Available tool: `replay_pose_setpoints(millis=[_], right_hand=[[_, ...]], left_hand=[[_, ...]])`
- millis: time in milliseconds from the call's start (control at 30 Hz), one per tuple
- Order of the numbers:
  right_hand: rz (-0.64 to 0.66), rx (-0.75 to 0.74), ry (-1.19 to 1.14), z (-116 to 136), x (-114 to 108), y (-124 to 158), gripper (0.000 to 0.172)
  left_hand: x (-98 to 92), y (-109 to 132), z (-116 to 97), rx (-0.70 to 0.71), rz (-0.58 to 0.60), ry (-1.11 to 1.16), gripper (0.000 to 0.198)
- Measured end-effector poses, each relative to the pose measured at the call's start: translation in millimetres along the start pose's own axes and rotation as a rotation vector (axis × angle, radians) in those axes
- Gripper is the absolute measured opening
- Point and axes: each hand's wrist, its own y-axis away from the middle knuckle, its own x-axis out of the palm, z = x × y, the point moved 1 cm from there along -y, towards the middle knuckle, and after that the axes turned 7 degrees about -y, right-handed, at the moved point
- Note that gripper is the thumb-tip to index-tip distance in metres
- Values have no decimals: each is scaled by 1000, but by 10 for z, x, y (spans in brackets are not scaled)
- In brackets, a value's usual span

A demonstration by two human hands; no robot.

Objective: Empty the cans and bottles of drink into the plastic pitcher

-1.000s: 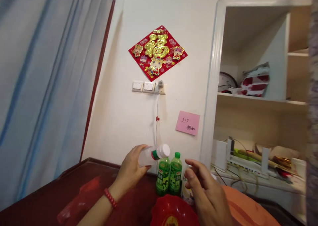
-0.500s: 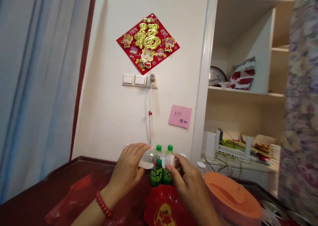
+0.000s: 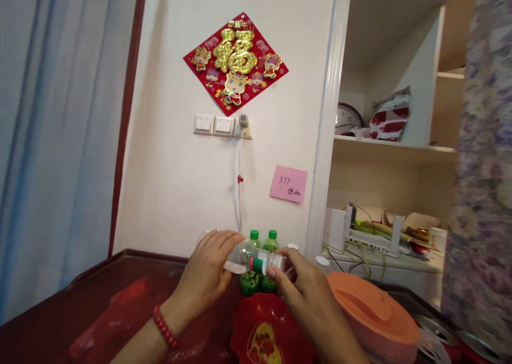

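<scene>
My left hand (image 3: 214,262) is wrapped over a clear plastic bottle (image 3: 242,253) held on its side, the neck pointing right. A small green-and-red label shows close to the neck. Below the bottle, a white flat strip (image 3: 234,268) sticks out by my left thumb. At the mouth, my right hand (image 3: 302,278) is closed, thumb and fingers pinching a white cap (image 3: 289,270) that its fingers mostly hide. Ridges of the bare bottle neck are visible beside the thumb. Behind stand two green-capped bottles (image 3: 269,283). A red scalloped dish (image 3: 250,310) lies below my hands.
An orange lidded container (image 3: 372,310) stands right of my right arm, with metal-topped cans (image 3: 438,329) beyond it. White-capped containers (image 3: 322,262) are behind. A red plastic bag (image 3: 116,313) lies on the dark red table (image 3: 132,265) at left. A router (image 3: 370,241) occupies the shelf.
The white cap that covered the bottle neck has come away to the right in my right fingers, and the ridged neck is exposed. My left hand keeps its hold. The view has shifted slightly.
</scene>
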Motion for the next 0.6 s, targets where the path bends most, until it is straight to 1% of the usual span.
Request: replay_pose_setpoints(millis=[33,100,167,233,267,300,333,400,467,533,600], right_hand=[[-16,-54,-7,16,-3,-4,21],[-54,-175,-22,57,-24,-9,30],[-129,-263,-10,106,-63,-3,33],[-189,-313,-12,168,-92,19,33],[-193,-313,-39,206,-92,36,34],[-171,-291,-90,248,-79,57,35],[-122,-244,-162,292,-52,81,37],[18,-103,-351,385,31,132,38],[165,23,-573,476,124,175,39],[271,76,-802,559,194,187,43],[314,61,-994,636,231,147,47]], left_hand=[[11,3,17,-7,4,8,72],[32,9,72,-35,8,36,72],[47,10,146,-74,9,59,70],[52,2,220,-142,-4,86,64],[48,-5,250,-189,-17,112,59],[41,-16,275,-251,-36,150,56],[28,-28,292,-326,-63,203,56],[-7,-53,298,-480,-126,372,62],[-48,-76,271,-599,-198,601,68],[-87,-91,226,-656,-284,808,67],[-103,-97,183,-677,-344,921,62]])
